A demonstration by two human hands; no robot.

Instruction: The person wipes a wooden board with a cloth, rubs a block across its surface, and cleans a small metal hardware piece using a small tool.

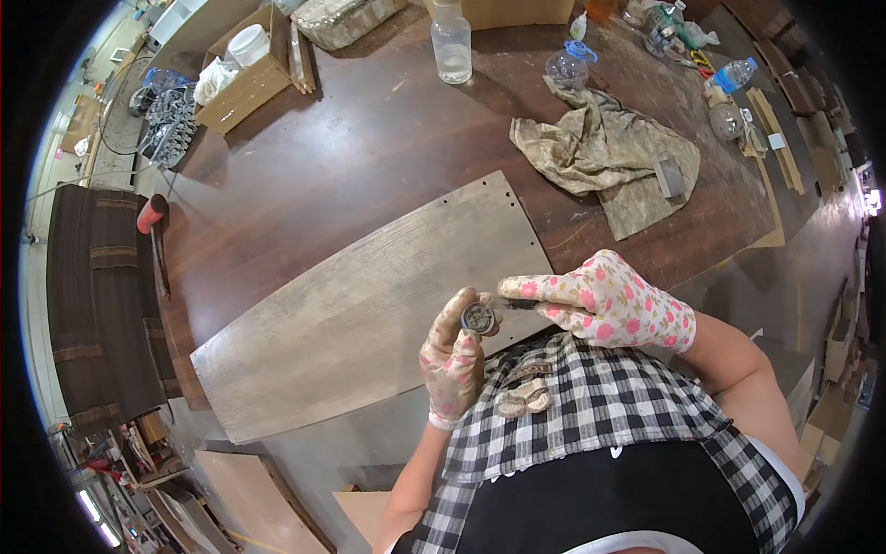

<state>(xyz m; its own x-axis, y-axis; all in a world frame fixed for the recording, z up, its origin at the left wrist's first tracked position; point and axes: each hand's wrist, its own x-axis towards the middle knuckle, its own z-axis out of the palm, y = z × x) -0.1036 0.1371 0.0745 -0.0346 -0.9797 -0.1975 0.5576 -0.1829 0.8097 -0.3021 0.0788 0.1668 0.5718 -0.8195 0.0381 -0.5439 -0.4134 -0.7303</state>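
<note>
- Right now the person stands at a dark wooden workbench [369, 138], both hands raised close to the chest, above the near edge of a pale grey wooden panel [369, 314] that lies flat across the bench.
- The left hand [452, 360], in a soiled flower-print glove, is closed around a small round tin [479, 318], held between thumb and fingers with its open face turned up toward the camera.
- The right hand [604, 300], in a cleaner white glove with pink flowers, pinches a thin dark tool [515, 303] between thumb and forefinger; the tool's tip reaches to the tin's rim. What kind of tool it is I cannot tell.
- The tin sits just over the panel's near edge, in front of the person's checked shirt [600, 406].
- Beyond the panel a crumpled, stained rag [600, 148] lies on the bench, with a small grey block [670, 177] resting on it.
- Farther back stands a clear plastic bottle [451, 42]; to the left, an open cardboard box [245, 78] holds a white tub.
- A red-handled tool [152, 217] lies at the bench's left edge.
</note>
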